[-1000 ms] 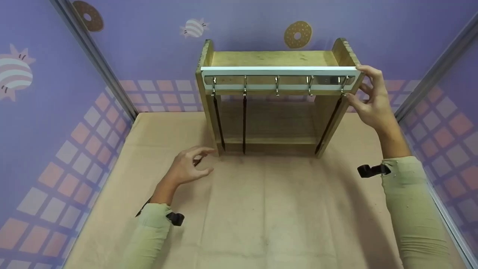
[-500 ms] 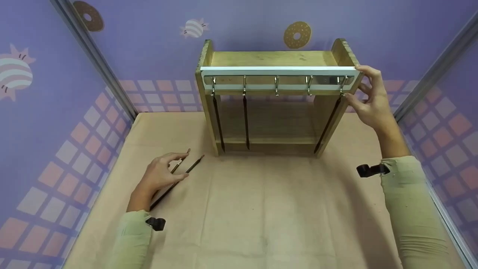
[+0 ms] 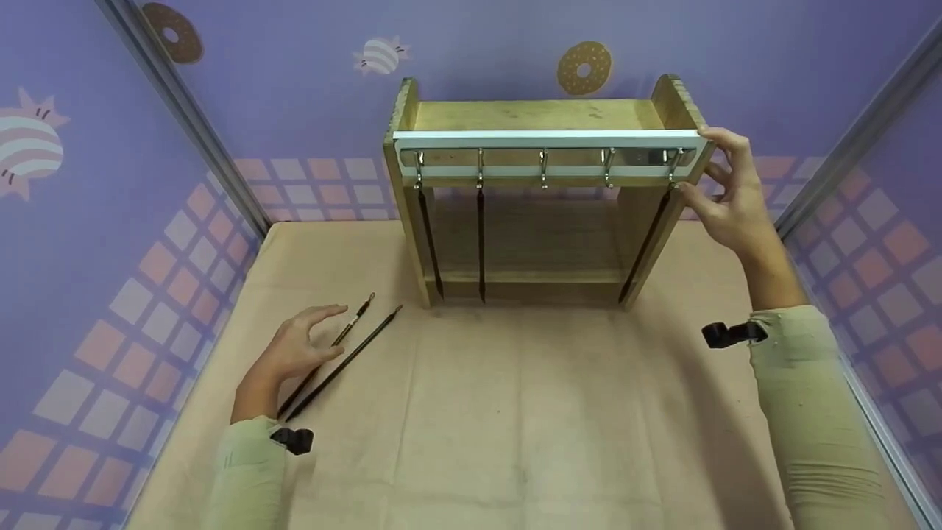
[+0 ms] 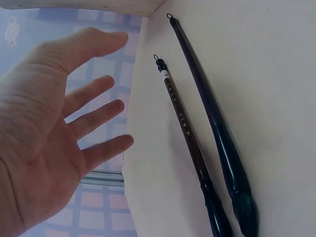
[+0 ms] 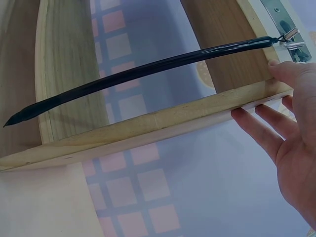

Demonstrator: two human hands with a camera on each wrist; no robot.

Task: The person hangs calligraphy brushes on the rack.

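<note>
My left hand (image 3: 291, 353) hovers with spread fingers over two calligraphy brushes on the cloth, holding nothing. One is a thinner brush (image 4: 185, 123) with a white band and lettering; beside it is a dark, glossy brush (image 4: 213, 111). Each has a small loop at its handle end. At the upper right corner of a wooden shelf (image 3: 537, 114), my right hand (image 3: 732, 199) grips the side panel, thumb in front and fingers on the outer side. From the shelf's white hook rail (image 3: 515, 171) hang a far-left brush (image 3: 430, 239), a second brush (image 3: 481, 246) and a far-right brush (image 3: 649, 239).
The third hook (image 3: 544, 169) and fourth hook (image 3: 608, 169) carry no brush. A beige cloth (image 3: 574, 412) covers the surface. Purple patterned walls (image 3: 486, 44) stand behind the shelf and at both sides, with metal posts (image 3: 191, 118) at the corners.
My left hand has drawn back from the shelf toward the lower left, and the two brushes now show on the cloth. The second hanging brush swung slightly. My right hand keeps its place.
</note>
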